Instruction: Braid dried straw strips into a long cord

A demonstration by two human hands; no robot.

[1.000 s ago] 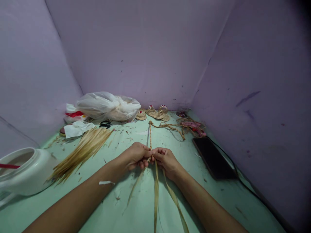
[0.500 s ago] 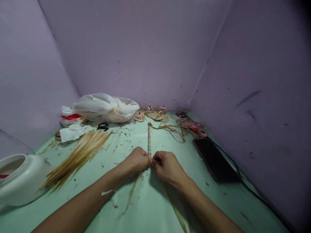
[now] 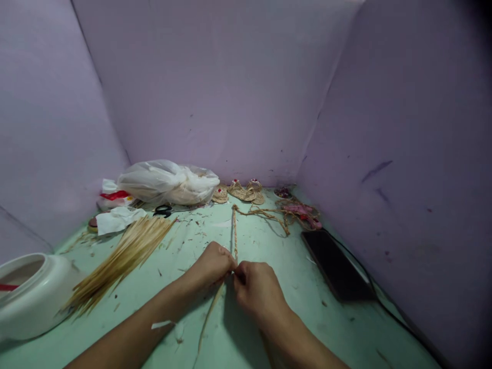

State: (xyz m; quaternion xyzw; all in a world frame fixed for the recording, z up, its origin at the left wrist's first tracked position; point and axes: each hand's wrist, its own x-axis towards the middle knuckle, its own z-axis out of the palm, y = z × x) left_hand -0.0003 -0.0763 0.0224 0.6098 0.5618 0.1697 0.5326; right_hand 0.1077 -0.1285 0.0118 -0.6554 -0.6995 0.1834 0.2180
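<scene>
A thin straw braid (image 3: 236, 233) runs toward me from a bend at the far side of the green surface, and both hands meet at its near end. My left hand (image 3: 216, 262) is closed, its fingers pinching the braid's end from the left. Closed too, my right hand (image 3: 258, 287) grips from the right with thumb and forefinger against the left fingertips. A loose straw strand (image 3: 207, 319) trails down below the left hand. Another strand (image 3: 267, 348) shows faintly under the right forearm. The exact crossing of strands is hidden by my fingers.
Left are a straw bundle (image 3: 123, 261), a white jar (image 3: 42, 294), black scissors (image 3: 163, 210) and a tissue (image 3: 117, 220). Behind lie a plastic bag (image 3: 165, 182) and small woven sandals (image 3: 241, 191). A phone-like dark slab (image 3: 338, 266) with a cable (image 3: 369, 277) sits right, near tangled cord (image 3: 286, 207).
The view has tilted up slightly, so things sit lower in the picture. My right hand has shifted left and closer against the left fingers.
</scene>
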